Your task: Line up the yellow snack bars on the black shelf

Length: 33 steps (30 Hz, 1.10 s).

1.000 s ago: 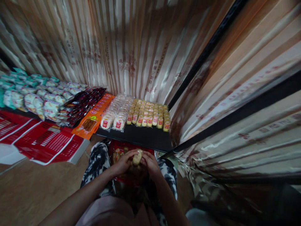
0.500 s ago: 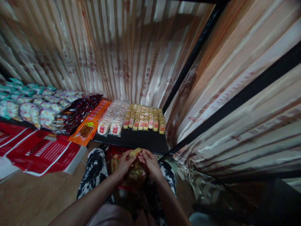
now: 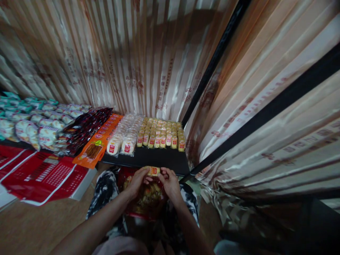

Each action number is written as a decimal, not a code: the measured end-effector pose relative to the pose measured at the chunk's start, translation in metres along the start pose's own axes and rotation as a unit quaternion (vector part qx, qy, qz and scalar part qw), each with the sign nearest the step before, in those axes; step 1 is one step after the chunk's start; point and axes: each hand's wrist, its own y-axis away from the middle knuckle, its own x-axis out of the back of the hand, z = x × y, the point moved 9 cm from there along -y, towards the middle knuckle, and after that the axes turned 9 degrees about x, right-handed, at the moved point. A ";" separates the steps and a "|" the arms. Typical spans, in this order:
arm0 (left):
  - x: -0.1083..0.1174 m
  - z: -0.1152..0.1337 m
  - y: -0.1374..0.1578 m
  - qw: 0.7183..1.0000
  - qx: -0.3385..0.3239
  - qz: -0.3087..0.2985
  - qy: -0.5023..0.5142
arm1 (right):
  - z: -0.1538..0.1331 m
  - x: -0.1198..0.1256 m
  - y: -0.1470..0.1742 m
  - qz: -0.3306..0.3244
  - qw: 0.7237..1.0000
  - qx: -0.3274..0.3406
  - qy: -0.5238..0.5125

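A small yellow wrapped snack (image 3: 153, 171) with an orange-red label is held level between my two hands. My left hand (image 3: 138, 180) pinches its left end, and my right hand (image 3: 169, 181) grips its right end. Below them, between my knees, sits a red bag (image 3: 127, 209) with more yellow wrapped pieces (image 3: 151, 194) inside. Just beyond my hands, rows of similar yellow wrapped snacks (image 3: 160, 136) stand on a black shelf (image 3: 148, 157). Two rows of round white wrapped snacks (image 3: 129, 136) are left of them.
An orange snack packet (image 3: 92, 150), dark glossy packets (image 3: 85, 131) and white-and-teal packets (image 3: 39, 120) line the shelf leftward. A red bag with white straps (image 3: 53, 177) stands at lower left. Black metal bars (image 3: 209, 78) and pleated curtains (image 3: 159, 53) enclose the back and right.
The yellow snack in my hands has turned so its label faces up. My fingers have shifted to its two ends, and the view has moved slightly.
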 end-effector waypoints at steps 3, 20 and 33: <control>-0.001 0.009 -0.009 0.998 0.004 -0.013 -0.059 | -0.017 -0.001 -0.002 -0.028 0.997 0.064 0.037; -0.047 0.044 -0.069 0.984 -0.016 -0.041 -0.174 | -0.021 0.006 -0.027 0.004 0.972 0.158 0.173; -0.086 0.052 -0.114 0.987 -0.089 0.003 -0.135 | 0.056 0.021 -0.097 0.147 0.987 -0.005 0.061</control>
